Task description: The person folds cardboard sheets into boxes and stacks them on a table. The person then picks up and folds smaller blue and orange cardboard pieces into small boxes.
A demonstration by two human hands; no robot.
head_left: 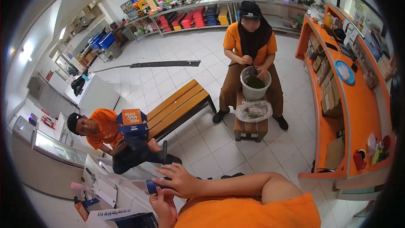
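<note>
My left hand (163, 207) is at the bottom, its thumb and fingers closed on a small dark blue, rounded piece (150, 187) with a pale part at its left. My right hand (182, 180) reaches across from the right, its fingers bent over the same piece. My fingers partly cover it, and its exact kind cannot be made out. Just left of my hands is a white counter (133, 202) with a spiral-bound pad (114, 213) and a clipboard with paper (105, 192).
One co-worker sits with both hands at a white bucket (255, 91), a plastic bag (254, 111) before it. Another sits low beside a wooden bench (179, 101), holding a blue and orange box (133, 124). An orange counter (337, 72) lines the right.
</note>
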